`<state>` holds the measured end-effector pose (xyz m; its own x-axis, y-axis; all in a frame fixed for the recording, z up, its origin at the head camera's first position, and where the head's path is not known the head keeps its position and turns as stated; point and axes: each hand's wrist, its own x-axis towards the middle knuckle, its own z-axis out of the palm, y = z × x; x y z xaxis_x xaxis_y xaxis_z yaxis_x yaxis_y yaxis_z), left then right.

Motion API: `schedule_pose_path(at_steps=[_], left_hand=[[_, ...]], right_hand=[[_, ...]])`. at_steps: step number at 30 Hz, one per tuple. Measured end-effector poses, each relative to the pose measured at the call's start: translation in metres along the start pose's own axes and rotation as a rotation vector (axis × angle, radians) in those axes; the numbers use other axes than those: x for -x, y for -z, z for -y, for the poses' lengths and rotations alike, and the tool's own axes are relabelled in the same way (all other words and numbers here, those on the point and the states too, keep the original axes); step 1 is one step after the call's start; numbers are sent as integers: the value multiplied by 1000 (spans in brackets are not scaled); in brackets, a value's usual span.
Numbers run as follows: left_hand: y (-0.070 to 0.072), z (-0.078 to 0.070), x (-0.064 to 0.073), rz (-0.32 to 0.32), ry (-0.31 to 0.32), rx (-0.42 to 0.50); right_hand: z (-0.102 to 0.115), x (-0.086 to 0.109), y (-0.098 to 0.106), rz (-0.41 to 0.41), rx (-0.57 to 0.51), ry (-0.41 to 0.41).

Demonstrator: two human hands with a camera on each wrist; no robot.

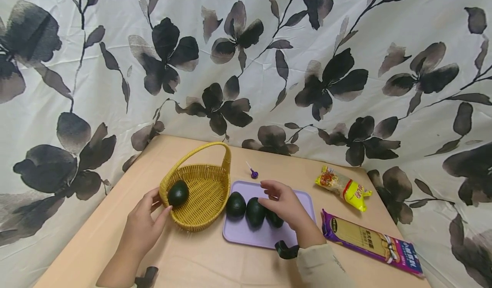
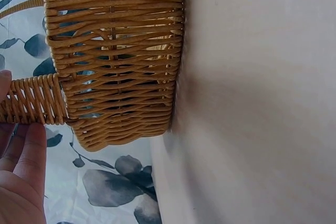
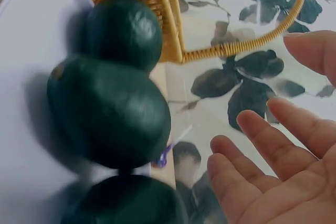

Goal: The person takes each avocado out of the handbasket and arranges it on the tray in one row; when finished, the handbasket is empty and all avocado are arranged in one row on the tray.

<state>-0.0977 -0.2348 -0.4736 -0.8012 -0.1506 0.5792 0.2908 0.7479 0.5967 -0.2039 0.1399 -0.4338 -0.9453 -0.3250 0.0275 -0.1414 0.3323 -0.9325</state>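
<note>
A yellow wicker basket point(image 1: 200, 194) stands at the left of the table, with one avocado point(image 1: 178, 193) inside near its left rim. My left hand point(image 1: 144, 222) holds the base of the handle point(image 2: 34, 99), thumb on one side and fingers on the other. To the right, a lilac tray point(image 1: 246, 237) carries three avocados in a row: a left one point(image 1: 235, 205), a middle one point(image 1: 255, 213) and a right one point(image 1: 273, 219), partly hidden by my right hand point(image 1: 286, 205). That hand hovers over the tray with fingers spread and nothing in them, as the right wrist view confirms.
A purple-wrapped lollipop point(image 1: 254, 174) lies behind the tray. On the right are a yellow-and-clear snack bag point(image 1: 343, 187) and a long purple packet of noodles point(image 1: 370, 242). A floral cloth point(image 1: 269, 87) hangs behind the table.
</note>
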Motion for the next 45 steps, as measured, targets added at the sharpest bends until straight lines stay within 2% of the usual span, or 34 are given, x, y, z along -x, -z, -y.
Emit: schedule_pose_path(at_steps=[6,15,22,45], left_hand=[[0,1,0,-10,1,-4],[0,3,0,-18,-6,7],[-2,3,0,-16,-6,27],[-2,4,0,-23,-20,32]], right_hand=[[12,-12,-16,66,-36,48],[26,-30,-37,143,-21,43],[34,-38,-51,190,-59,61],[65,-72,-115,299,-93,-15]])
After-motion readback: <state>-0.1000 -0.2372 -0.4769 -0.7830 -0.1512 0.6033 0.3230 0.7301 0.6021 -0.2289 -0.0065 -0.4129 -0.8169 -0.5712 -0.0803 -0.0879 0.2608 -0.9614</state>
